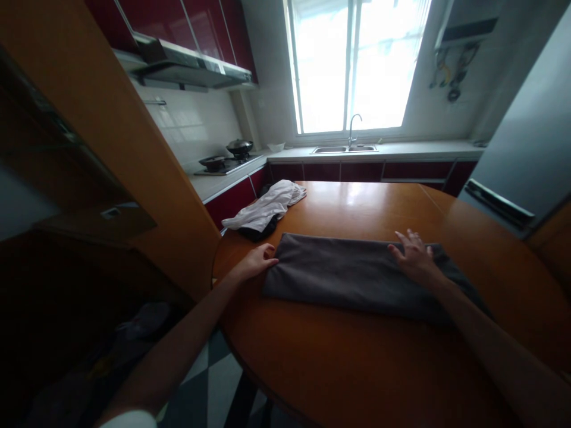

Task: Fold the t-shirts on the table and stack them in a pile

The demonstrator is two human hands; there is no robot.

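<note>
A dark grey cloth, folded into a long flat strip, lies across the wooden table in front of me. At its left end is my left hand, the thumb touching the cloth's edge and the forefinger bent a little apart from it. My right hand rests over the right part of the cloth with its fingers spread. Nothing shows in its grasp. The cloth's far right corner is partly behind my right forearm.
The round wooden table bears a heap of white clothing with something black under it at the far left. A wooden partition stands close on the left. Beyond are a stove with pans, a sink and a fridge.
</note>
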